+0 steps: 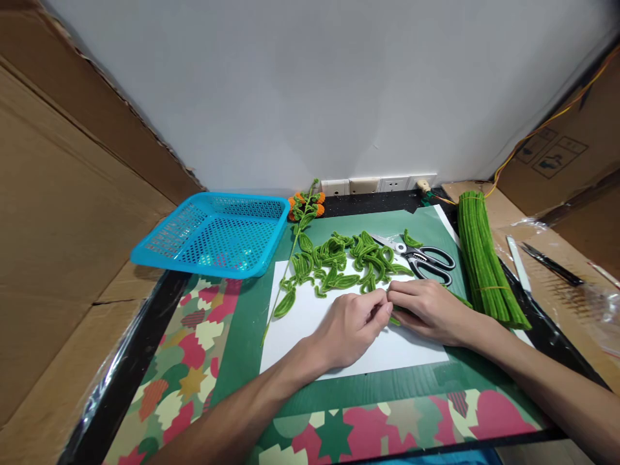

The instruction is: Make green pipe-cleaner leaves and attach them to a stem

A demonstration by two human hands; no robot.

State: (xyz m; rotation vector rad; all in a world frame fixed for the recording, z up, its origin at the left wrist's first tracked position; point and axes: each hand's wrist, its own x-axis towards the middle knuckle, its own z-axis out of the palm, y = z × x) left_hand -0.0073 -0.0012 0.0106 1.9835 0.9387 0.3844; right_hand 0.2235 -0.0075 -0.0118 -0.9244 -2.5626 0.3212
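My left hand and my right hand meet over a white sheet of paper, fingertips pinched together. Between and under the fingers shows a bit of green pipe cleaner; most of it is hidden by my hands. A green strip pokes out beyond my right hand. Just past the hands lies a loose pile of green pipe-cleaner leaves, twisted into loops. Scissors with black and grey handles rest at the pile's right, blades partly over it.
A blue perforated basket stands at the back left. Beside it lies a pipe-cleaner stem with orange flowers. A banded bundle of green pipe cleaners is on the right, near tweezers. Sockets line the wall; cardboard flanks the table.
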